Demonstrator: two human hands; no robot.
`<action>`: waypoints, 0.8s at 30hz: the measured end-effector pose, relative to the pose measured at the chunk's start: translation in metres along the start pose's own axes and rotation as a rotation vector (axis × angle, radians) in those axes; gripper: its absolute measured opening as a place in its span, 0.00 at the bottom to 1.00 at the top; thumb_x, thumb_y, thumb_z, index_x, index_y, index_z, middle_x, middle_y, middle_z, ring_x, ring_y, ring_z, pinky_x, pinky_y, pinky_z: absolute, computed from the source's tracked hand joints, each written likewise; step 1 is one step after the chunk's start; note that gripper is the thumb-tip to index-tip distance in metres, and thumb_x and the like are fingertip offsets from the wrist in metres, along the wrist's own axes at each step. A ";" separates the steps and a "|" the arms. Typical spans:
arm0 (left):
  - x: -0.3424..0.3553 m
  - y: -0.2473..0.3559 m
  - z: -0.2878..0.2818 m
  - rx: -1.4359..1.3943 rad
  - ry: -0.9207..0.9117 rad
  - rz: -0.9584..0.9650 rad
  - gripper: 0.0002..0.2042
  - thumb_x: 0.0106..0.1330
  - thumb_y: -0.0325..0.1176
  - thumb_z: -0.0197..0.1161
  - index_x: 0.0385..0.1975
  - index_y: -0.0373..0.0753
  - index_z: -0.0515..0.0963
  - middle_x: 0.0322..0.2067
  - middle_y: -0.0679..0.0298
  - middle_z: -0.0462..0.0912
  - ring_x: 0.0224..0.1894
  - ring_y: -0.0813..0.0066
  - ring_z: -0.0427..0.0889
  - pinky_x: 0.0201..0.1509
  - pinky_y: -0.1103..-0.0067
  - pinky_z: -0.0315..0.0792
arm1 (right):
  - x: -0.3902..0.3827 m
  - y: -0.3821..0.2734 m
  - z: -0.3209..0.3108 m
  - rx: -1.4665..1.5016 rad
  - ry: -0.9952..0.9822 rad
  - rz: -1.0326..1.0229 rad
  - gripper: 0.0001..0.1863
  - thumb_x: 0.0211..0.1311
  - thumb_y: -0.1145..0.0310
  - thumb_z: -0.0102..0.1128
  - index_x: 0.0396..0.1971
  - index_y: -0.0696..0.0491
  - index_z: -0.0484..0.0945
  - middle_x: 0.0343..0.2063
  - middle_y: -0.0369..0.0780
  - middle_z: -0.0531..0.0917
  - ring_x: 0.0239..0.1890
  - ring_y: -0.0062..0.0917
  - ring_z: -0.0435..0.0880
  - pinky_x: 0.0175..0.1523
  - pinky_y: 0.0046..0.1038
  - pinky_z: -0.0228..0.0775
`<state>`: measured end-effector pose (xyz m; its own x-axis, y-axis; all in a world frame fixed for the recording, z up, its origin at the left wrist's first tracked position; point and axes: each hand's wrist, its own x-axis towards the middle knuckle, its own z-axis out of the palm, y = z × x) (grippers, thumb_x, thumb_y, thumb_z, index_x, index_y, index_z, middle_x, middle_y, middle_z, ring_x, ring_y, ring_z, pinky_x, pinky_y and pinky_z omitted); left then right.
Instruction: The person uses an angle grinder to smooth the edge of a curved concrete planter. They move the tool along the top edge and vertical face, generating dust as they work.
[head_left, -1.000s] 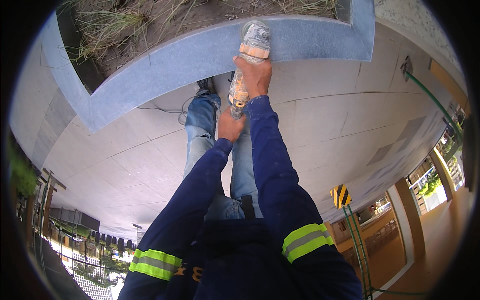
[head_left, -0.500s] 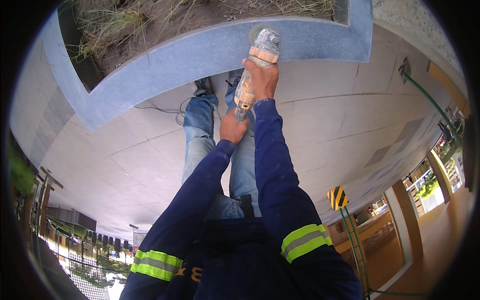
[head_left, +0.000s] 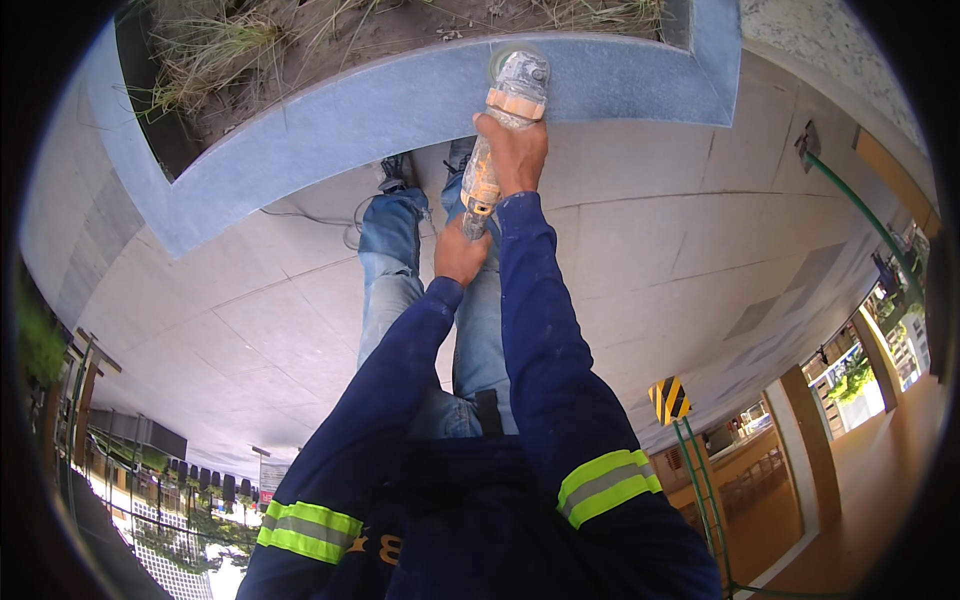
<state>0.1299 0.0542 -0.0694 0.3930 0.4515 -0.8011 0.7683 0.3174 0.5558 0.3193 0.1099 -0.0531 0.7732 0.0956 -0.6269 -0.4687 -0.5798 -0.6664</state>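
Note:
A dusty orange and grey angle grinder is held between both my hands. My right hand wraps round its body just behind the head. Lower down, my left hand grips the rear end near the cord. At the grinder's far end, a round disc lies on the blue-grey stone coping, and the head partly covers it. Whether the disc is spinning cannot be made out.
Beyond the coping is a planter bed with soil and dry grass. A thin cord trails across the paved floor by my feet. To the right stand a green pole and a black-and-yellow striped sign.
Both hands and the grinder have shifted slightly left, and the disc sits a little further left along the coping. My grip looks the same.

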 end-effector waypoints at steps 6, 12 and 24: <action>-0.008 0.019 -0.004 -0.120 0.002 -0.006 0.18 0.60 0.38 0.69 0.45 0.31 0.83 0.38 0.40 0.88 0.44 0.39 0.87 0.49 0.56 0.78 | 0.003 0.011 0.008 -0.080 0.034 -0.066 0.26 0.45 0.59 0.81 0.43 0.58 0.86 0.38 0.48 0.91 0.40 0.42 0.92 0.50 0.41 0.82; -0.006 0.004 0.000 -0.025 0.008 -0.017 0.17 0.60 0.36 0.68 0.44 0.31 0.83 0.38 0.41 0.88 0.43 0.40 0.88 0.49 0.57 0.79 | 0.000 0.001 -0.002 -0.052 -0.006 0.002 0.27 0.47 0.63 0.81 0.47 0.59 0.84 0.42 0.47 0.90 0.42 0.37 0.91 0.50 0.37 0.82; -0.015 0.004 -0.001 -0.067 0.013 0.008 0.17 0.60 0.37 0.69 0.43 0.30 0.83 0.37 0.41 0.88 0.44 0.40 0.88 0.49 0.59 0.79 | -0.008 0.003 -0.001 -0.117 -0.025 0.035 0.30 0.47 0.63 0.82 0.49 0.62 0.81 0.44 0.47 0.89 0.42 0.36 0.90 0.50 0.36 0.82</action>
<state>0.1262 0.0500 -0.0554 0.3919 0.4651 -0.7938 0.7293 0.3690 0.5762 0.3123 0.1068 -0.0500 0.7456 0.0924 -0.6599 -0.4415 -0.6733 -0.5931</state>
